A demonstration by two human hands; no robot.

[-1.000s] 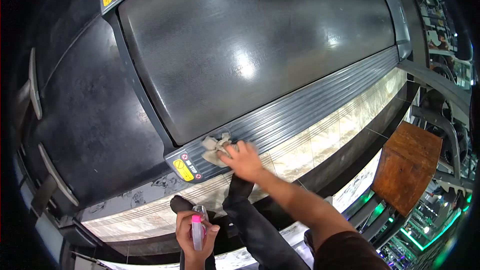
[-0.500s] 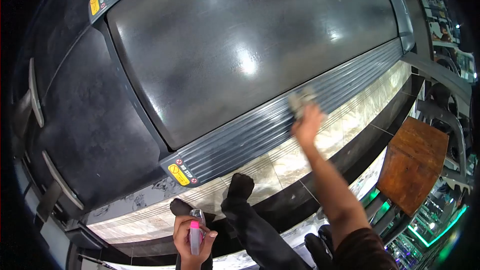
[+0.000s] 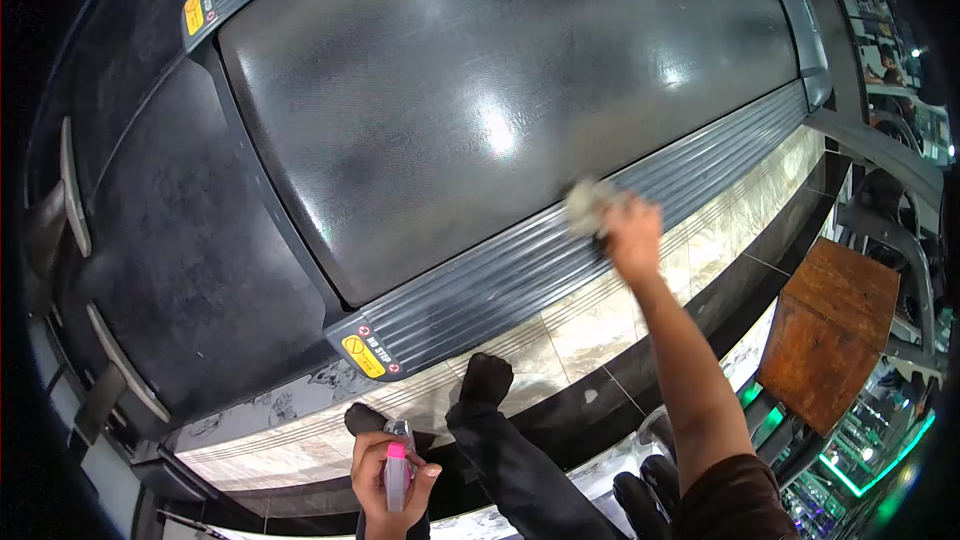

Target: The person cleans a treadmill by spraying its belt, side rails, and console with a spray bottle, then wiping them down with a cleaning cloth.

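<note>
So from the head cam, looking straight down at a treadmill: the right hand (image 3: 633, 232) is stretched out toward about 2 o'clock from the body and pressed down on the ribbed grey side rail (image 3: 520, 275) that runs along the near edge of the running belt (image 3: 480, 90). It's got a light-coloured cloth (image 3: 585, 206) bunched up under it, fingers curled down over the rag, and the cloth pokes out past the fingertips on the 10 o'clock side of the hand, right where the rail meets the belt. It's a bit blurry there, so I can't tell exactly how tightly the fingers are clamped, but the rag is clearly under them and touching the rail. The left hand (image 3: 388, 475) is down at 6 o'clock near the bottom edge of the frame, wrapped around a small clear spray bottle (image 3: 396, 462) with a pink top, fingers closed round the body and thumb on one side, bottle standing roughly upright. Just above that hand you can see the person's two feet in dark socks (image 3: 485, 378) on the pale marble-look floor tiles (image 3: 590, 325), close to the rail's end where there's a yellow warning sticker (image 3: 364, 355). Over at 4 o'clock, well apart from both hands, there's a brown wooden box (image 3: 828, 332), and the black motor cover (image 3: 180, 240) of the treadmill fills the 9 o'clock side.
</note>
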